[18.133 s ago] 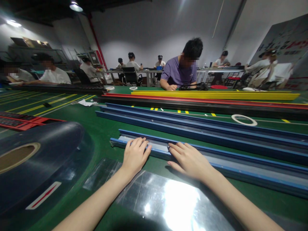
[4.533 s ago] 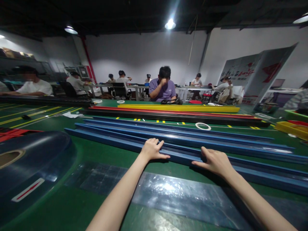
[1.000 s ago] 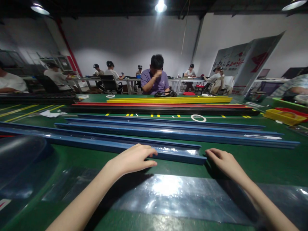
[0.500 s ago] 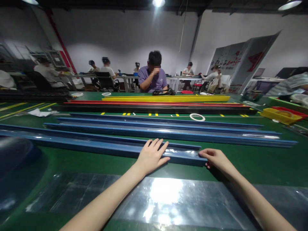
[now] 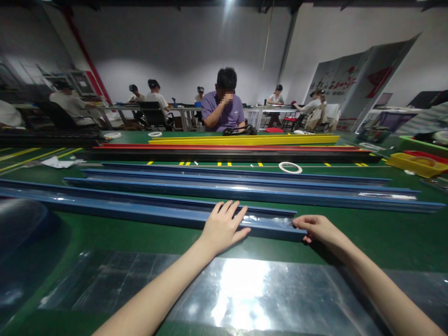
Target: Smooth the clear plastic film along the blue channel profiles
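Note:
A long blue rail lies across the green table in front of me, with a strip of clear film on its right end. My left hand rests flat on the rail, fingers spread and open. At the rail's right end my right hand touches the end face with its fingers curled against it. A shiny clear plastic sheet lies on the table under my forearms.
Two more blue rails lie behind, then black, red and yellow rails. A white tape ring sits mid-table. A dark film roll is at the left. Yellow trays stand at the right. A person in purple sits opposite; others farther back.
Earlier the rail slid left until its right end lay before me. In the last second my left hand shifted right and flattened on it, and my right hand closed onto the end.

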Demonstrator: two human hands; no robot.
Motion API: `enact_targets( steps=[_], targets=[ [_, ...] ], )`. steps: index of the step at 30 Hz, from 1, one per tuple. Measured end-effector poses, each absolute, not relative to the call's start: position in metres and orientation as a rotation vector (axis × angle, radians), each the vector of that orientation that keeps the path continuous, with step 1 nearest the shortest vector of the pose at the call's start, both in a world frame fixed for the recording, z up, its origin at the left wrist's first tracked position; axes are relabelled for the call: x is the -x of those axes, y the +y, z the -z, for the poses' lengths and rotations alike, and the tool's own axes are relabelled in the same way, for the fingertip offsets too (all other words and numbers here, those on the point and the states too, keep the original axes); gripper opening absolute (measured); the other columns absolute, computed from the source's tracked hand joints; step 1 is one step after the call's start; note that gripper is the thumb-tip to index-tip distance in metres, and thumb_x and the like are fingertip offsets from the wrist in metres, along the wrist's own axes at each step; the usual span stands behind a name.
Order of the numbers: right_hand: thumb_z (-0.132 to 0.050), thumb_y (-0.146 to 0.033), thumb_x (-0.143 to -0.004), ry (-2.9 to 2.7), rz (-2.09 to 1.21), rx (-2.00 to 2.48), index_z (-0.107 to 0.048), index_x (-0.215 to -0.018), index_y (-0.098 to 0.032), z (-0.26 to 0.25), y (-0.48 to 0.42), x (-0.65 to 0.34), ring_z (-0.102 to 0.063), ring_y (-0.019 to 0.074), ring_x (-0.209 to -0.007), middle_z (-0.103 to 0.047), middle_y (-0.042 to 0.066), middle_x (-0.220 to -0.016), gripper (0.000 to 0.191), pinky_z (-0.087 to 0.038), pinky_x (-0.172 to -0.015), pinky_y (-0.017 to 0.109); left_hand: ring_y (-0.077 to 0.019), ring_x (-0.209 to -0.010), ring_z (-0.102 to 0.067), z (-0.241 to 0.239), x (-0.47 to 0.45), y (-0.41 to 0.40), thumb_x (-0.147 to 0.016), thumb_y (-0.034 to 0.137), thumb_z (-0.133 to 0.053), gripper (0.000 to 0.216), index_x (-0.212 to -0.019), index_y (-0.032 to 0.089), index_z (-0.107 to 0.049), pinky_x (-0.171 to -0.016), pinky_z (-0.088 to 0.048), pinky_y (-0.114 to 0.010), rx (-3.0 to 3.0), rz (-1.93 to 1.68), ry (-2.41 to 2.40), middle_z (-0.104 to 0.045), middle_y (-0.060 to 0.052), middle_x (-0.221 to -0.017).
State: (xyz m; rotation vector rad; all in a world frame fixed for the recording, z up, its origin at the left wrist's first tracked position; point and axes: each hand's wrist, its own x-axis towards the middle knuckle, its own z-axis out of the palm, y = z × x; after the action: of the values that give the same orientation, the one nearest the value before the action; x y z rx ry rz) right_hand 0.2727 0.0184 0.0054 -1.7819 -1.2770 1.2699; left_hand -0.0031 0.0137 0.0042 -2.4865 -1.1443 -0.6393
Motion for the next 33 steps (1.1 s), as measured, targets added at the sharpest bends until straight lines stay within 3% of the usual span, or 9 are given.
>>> enact_targets(
  steps=[21, 33],
  targets=[
    [-0.064, -0.037, -0.058, -1.309, -1.114, 1.835, -0.062, -0.063, -0.014, -0.0041, 0.0157, -0.2709, -0.044, 0.0057, -0.038, -0.055, 0.0, -0.05, 0.023, -0.035, -0.037, 0.018, -0.0249, -0.106, -0.046, -0.0056, 0.0002, 0.013, -0.079, 0.046, -0.039, 0.047, -0.114, 0.017, -0.051, -0.088, -0.034, -0.04, 2.497, 0.689, -1.183, -0.054, -0.012, -0.114],
    [-0.061, -0.025, -0.061, -1.195, -1.171, 1.824, -0.061, -0.061, -0.013, -0.0112, 0.0139, -0.2635, -0.039, 0.003, -0.037, -0.053, -0.002, -0.05, 0.011, -0.031, -0.037, 0.017, -0.0248, -0.105, -0.046, -0.0071, -0.0009, 0.0121, -0.078, 0.045, -0.04, 0.047, -0.113, 0.016, -0.051, -0.087, -0.035, -0.039, 2.505, 0.692, -1.197, -0.054, -0.012, -0.113]
  ],
)
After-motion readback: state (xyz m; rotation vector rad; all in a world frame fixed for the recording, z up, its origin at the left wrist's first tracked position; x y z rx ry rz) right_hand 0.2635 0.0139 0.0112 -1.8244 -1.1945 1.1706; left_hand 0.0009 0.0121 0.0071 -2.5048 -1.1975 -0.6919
